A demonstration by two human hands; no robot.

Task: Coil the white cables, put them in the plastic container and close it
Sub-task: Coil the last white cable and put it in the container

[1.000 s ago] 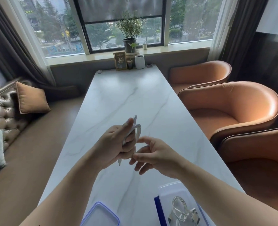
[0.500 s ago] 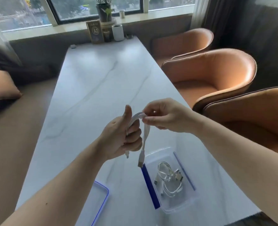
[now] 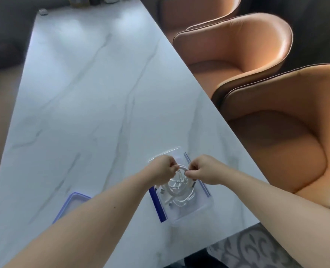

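A clear plastic container (image 3: 202, 209) with blue side clips stands open near the table's front edge. Coiled white cables (image 3: 181, 198) lie inside it. Over the container's far half my left hand (image 3: 163, 170) and my right hand (image 3: 204, 169) each pinch one side of a looped white cable (image 3: 182, 168), held just above the coils. The container's blue-rimmed lid (image 3: 74, 203) lies flat on the table to the left, partly hidden by my left forearm.
The white marble table (image 3: 94, 97) stretches away from me. Three orange armchairs (image 3: 276, 120) line its right side, close to the edge. Patterned floor shows past the table's front corner at the lower right. A small object (image 3: 43, 12) sits at the table's far left corner.
My head has tilted down. Both hands have lowered the looped cable from mid-air over the table down to the open container, and it is now held as a loop between both hands.
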